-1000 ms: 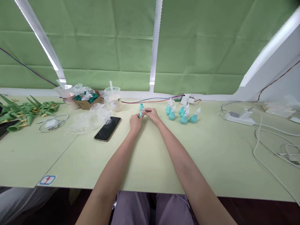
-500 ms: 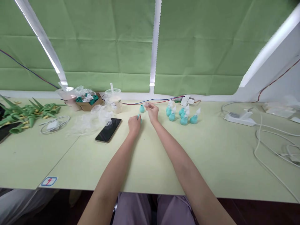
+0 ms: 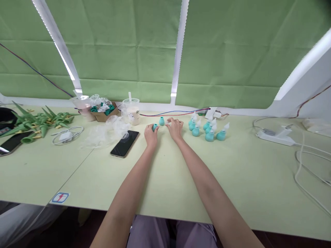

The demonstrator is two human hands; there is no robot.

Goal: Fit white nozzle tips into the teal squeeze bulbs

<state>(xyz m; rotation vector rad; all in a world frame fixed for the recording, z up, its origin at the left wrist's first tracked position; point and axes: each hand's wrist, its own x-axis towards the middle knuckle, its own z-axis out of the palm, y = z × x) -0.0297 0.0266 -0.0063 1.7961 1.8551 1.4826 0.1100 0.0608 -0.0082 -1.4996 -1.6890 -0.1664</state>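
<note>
My left hand [image 3: 151,136] is closed round a small teal squeeze bulb [image 3: 155,127], its open mouth showing above the fingers. Just beyond, a second teal bulb [image 3: 161,121] stands upright on the table without a tip. To the right of it, the fingers of my right hand [image 3: 175,128] pinch a translucent whitish nozzle tip [image 3: 167,123] low over the table; its shape is partly hidden. Farther right stand several teal bulbs with pointed white tips [image 3: 209,135], grouped close together.
A black phone [image 3: 124,144] lies left of my hands, beside crumpled clear plastic [image 3: 103,132]. Behind are a drink cup [image 3: 133,115] and a small cardboard box [image 3: 103,117]. Green spiky pieces [image 3: 43,122] lie far left. A power strip [image 3: 276,137] with white cables lies right.
The view has shifted, moving the scene rightward. My right hand has come down with the tip, away from the standing bulb. The held bulb's mouth now shows in my left hand.
</note>
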